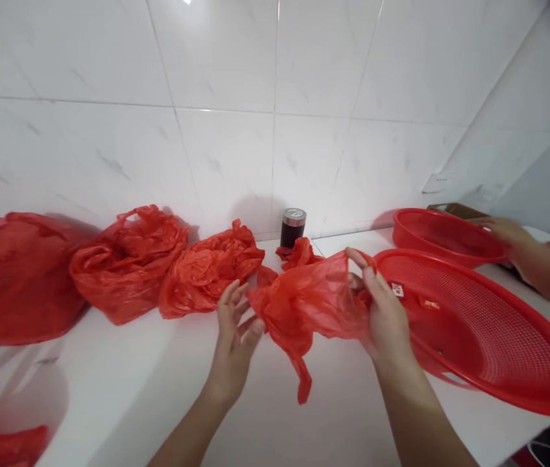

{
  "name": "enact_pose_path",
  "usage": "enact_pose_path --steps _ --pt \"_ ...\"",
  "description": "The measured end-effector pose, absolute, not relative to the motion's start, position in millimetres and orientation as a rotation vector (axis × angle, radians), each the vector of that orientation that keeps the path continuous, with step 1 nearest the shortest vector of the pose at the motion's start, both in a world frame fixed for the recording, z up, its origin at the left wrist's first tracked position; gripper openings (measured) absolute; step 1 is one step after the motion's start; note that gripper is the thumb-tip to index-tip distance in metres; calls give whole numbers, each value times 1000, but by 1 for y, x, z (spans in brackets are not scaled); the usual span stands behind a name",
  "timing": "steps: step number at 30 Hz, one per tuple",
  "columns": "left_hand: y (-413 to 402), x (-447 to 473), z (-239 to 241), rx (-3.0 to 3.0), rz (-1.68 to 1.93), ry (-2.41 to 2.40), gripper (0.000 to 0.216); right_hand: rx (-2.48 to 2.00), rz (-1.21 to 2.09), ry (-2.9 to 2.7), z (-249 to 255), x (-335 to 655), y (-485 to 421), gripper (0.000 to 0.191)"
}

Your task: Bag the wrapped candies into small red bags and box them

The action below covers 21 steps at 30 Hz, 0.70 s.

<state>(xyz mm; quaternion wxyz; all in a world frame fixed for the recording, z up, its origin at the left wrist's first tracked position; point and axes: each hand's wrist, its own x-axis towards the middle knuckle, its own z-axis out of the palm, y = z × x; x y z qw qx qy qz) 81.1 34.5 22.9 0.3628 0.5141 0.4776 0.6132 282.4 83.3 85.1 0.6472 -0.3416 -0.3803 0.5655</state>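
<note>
Here's the action over the white table [158, 402]: a red plastic bag [314, 295] hangs crumpled between two bare hands, a loose strip dangling below. The right hand [388, 314] has thumb and fingers clamped on the bag's far-right end. The left hand [236, 344] waits at the other end, fingers apart and curled, thumb tip close to the plastic (touching or just shy of it, one cannot tell). The step in hand looks like straightening or working the bag, midway through by the look of it. The next move would seem to call for a firm left grip while the right stays steady; thin film like this could slip or tear. Just right of the right hand sits a broad red strainer basket [513, 337].
</note>
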Motion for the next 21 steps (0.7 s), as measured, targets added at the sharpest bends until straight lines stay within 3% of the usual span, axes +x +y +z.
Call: enact_pose_path --steps 3,8,13,16,19,21 --pt "21 88 21 1324 1423 1221 86 -694 1507 -956 76 259 72 49" --pt "16 63 3 1216 1398 1374 56 -694 1536 -959 69 260 71 60" --pt "5 15 -5 1276 1556 1723 45 -809 1473 -942 59 279 70 53" --pt "-3 -7 -2 1305 1445 1904 26 -916 1359 -1121 47 287 68 39" --pt "-11 -20 8 1103 1253 1714 17 -1144 1102 -1468 43 298 65 25" --pt "-17 -22 14 950 1177 1483 20 -1219 908 -1690 51 306 59 31"
